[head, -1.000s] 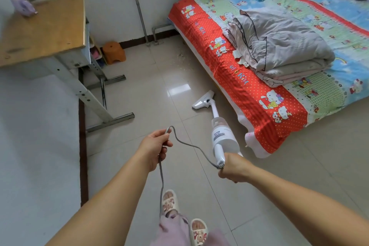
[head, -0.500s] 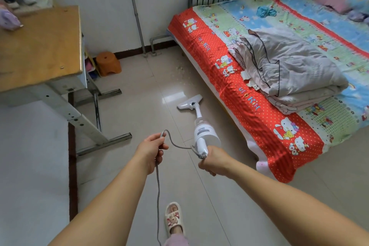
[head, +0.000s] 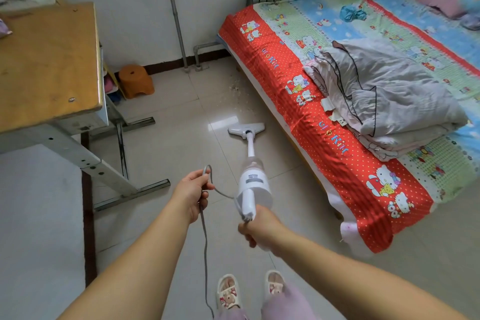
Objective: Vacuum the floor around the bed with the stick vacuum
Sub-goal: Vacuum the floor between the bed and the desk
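Your right hand (head: 259,226) grips stick vacuum (head: 253,184) handle, nozzle flat on floor (head: 166,153) between bed (head: 322,122) and desk, just short of debris (head: 235,87) near bed corner. Your left hand (head: 192,195) pinches grey power cord (head: 205,236), loop held off to side, rest trailing down past slippers (head: 228,291).

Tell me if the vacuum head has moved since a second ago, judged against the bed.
Yes. The vacuum head has moved away from the bed edge, out toward the open floor and the desk side.
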